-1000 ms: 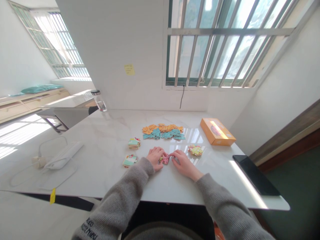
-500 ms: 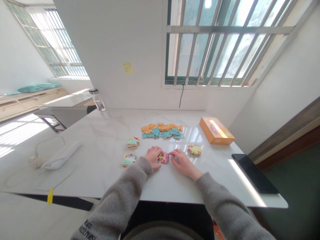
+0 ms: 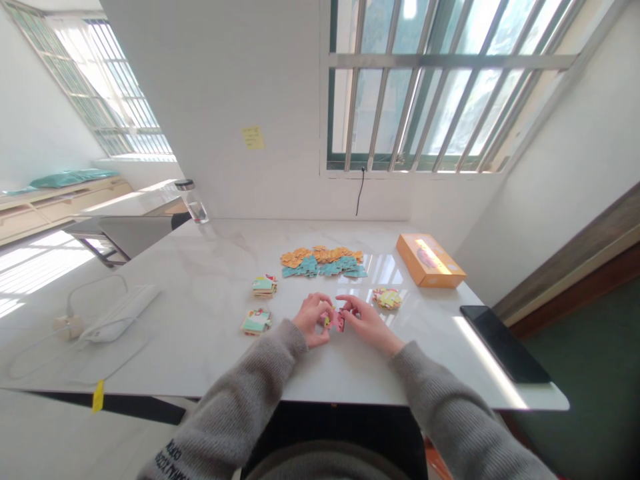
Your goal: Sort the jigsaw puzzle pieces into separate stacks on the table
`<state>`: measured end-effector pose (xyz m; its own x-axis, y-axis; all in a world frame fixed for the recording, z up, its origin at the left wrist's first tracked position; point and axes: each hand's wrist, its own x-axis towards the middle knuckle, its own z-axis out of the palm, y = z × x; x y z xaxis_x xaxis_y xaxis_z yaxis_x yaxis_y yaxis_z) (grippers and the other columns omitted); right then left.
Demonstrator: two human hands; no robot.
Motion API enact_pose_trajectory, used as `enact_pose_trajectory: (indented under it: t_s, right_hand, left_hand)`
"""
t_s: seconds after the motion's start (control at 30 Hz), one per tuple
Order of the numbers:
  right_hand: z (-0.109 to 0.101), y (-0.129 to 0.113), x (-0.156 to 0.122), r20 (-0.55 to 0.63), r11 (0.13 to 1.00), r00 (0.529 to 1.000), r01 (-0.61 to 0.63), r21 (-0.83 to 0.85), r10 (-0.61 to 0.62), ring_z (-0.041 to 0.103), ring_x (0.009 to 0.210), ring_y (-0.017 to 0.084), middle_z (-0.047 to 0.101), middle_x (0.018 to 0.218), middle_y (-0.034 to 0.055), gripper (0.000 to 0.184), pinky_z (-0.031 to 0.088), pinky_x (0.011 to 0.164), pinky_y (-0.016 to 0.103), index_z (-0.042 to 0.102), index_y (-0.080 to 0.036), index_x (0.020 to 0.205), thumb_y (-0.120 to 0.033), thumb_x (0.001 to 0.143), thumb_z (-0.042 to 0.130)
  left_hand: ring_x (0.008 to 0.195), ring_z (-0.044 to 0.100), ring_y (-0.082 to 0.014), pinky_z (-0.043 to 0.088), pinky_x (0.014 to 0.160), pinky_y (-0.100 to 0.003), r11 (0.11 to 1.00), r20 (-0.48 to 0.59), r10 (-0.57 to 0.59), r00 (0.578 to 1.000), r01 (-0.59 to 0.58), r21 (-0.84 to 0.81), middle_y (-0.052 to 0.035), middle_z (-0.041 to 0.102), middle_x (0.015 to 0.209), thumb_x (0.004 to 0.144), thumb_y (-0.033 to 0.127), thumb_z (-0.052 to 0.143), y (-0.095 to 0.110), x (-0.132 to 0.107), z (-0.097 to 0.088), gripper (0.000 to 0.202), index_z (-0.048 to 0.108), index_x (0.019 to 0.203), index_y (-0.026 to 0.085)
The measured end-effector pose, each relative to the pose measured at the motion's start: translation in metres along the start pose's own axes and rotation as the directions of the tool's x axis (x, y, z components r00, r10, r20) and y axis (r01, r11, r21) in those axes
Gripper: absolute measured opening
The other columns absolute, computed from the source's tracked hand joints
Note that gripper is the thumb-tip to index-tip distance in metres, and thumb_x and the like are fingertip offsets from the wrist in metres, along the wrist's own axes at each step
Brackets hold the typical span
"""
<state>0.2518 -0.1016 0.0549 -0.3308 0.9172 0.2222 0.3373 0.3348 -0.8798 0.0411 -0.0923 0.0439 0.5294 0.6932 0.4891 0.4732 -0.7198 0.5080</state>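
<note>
Between my two hands are pink puzzle pieces with some yellow-green on them, held just at or above the white table. My left hand pinches their left side between thumb and fingers. My right hand grips the right side with thumb and fingertips. Left of my hands lie two stacks of green-and-white puzzle pieces, a near stack and a far stack. A pile of yellow-green pieces sits to the right. Beyond my hands, orange pieces and blue pieces are heaped in a row.
An orange box stands at the back right, with a black tablet-like device along the right edge. A clear bottle is at the far left corner. On the left lie a white power strip and its cable.
My right hand has closed in on the pink pieces and now grips their right side. The pieces are tilted up from where they lay flatter. The view has shifted slightly.
</note>
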Motion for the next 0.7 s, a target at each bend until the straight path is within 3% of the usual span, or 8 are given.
enact_pose_trajectory:
  t_s: [0.17, 0.37, 0.5, 0.7]
  right_hand:
    - [-0.002, -0.003, 0.000, 0.053, 0.994, 0.998, -0.038, 0.107, 0.033, 0.058, 0.072, 0.014, 0.058, 0.076, -0.0024, 0.041, 0.046, 0.070, 0.029, 0.056, -0.020, 0.129, -0.022, 0.088, 0.053]
    - [0.000, -0.001, -0.001, -0.012, 0.993, 0.999, -0.052, 0.102, 0.053, 0.059, 0.073, 0.016, 0.061, 0.076, -0.0018, 0.028, 0.045, 0.070, 0.030, 0.059, -0.020, 0.112, -0.031, 0.086, 0.060]
    - [0.000, 0.000, 0.001, -0.087, 0.990, 0.993, -0.072, 0.118, 0.083, 0.058, 0.070, 0.015, 0.059, 0.073, -0.0031, 0.029, 0.043, 0.068, 0.029, 0.057, -0.019, 0.109, -0.036, 0.086, 0.061]
    - [0.002, 0.001, 0.000, -0.030, 0.977, 0.994, -0.095, 0.192, 0.103, 0.056, 0.067, 0.014, 0.057, 0.070, -0.0045, 0.033, 0.042, 0.067, 0.028, 0.057, -0.018, 0.108, -0.041, 0.085, 0.063]
  left_hand:
    - [0.101, 0.053, -0.0241, 0.044, 0.093, -0.041, 0.999, -0.065, 0.034, 0.997, -0.034, 0.006, -0.0054, 0.058, 0.113, 0.058, 0.004, 0.062, -0.002, 0.000, 0.002, 0.034, 0.060, 0.086, 0.023]
    - [0.102, 0.053, -0.0254, 0.041, 0.090, -0.042, 0.985, -0.209, -0.013, 0.978, 0.048, 0.163, -0.0065, 0.058, 0.110, 0.064, 0.008, 0.064, -0.009, 0.001, 0.000, 0.029, 0.063, 0.090, 0.023]
    - [0.101, 0.053, -0.0264, 0.040, 0.090, -0.042, 0.988, -0.168, 0.038, 0.985, -0.012, 0.153, -0.0075, 0.057, 0.110, 0.061, 0.018, 0.072, -0.008, 0.000, 0.002, 0.039, 0.062, 0.098, 0.022]
    - [0.099, 0.053, -0.0254, 0.040, 0.087, -0.039, 0.985, -0.078, 0.040, 0.996, -0.026, 0.172, -0.0062, 0.061, 0.105, 0.058, 0.012, 0.070, -0.011, 0.000, 0.007, 0.037, 0.061, 0.093, 0.023]
